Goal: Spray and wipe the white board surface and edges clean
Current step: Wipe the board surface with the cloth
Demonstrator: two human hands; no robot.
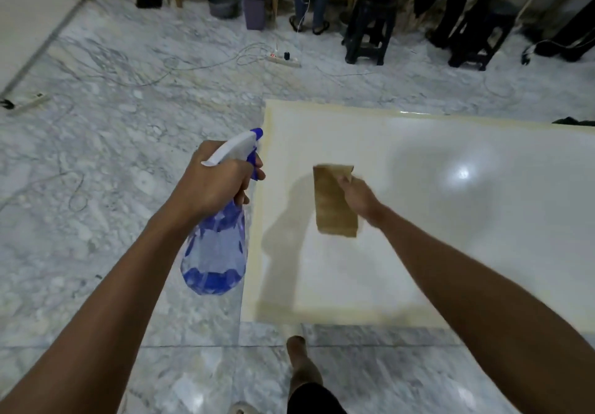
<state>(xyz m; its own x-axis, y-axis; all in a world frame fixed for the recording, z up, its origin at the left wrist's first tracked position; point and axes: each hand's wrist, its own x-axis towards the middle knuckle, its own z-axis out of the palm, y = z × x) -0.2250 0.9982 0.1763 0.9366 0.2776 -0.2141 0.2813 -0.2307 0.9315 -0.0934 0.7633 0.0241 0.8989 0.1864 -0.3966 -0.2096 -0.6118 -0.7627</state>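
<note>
Marble floor [112, 156] is stretching across the whole room, with cables and a power strip [285, 59] lying loose on it and black stools [370, 27] standing along the far wall beside people's legs. Lying flat on that floor, right of centre, is the board [450, 220], glossy white with a yellowed band running round its edges.

Off the board's left edge, the left hand [212, 188] is holding the bottle [215, 252] by the neck, fingers curled tight, one finger appearing to sit by the blue trigger and the nozzle pointing away over the far-left corner. The right hand [357, 197] is pinching a tan cloth [335, 201] at its upper right corner; the cloth is hanging over the board's left part, and whether it is touching the surface I cannot tell.

Risks, as I am judging them: with the nozzle aimed past the corner, spray could be landing on the marble instead, leaving a slick patch near a bare foot [297, 349] standing just below the near edge. Held by one corner only, the cloth could be dragging or folding and skipping the stained edges. Mist drifting toward the power strip is less likely, since it lies well apart.
</note>
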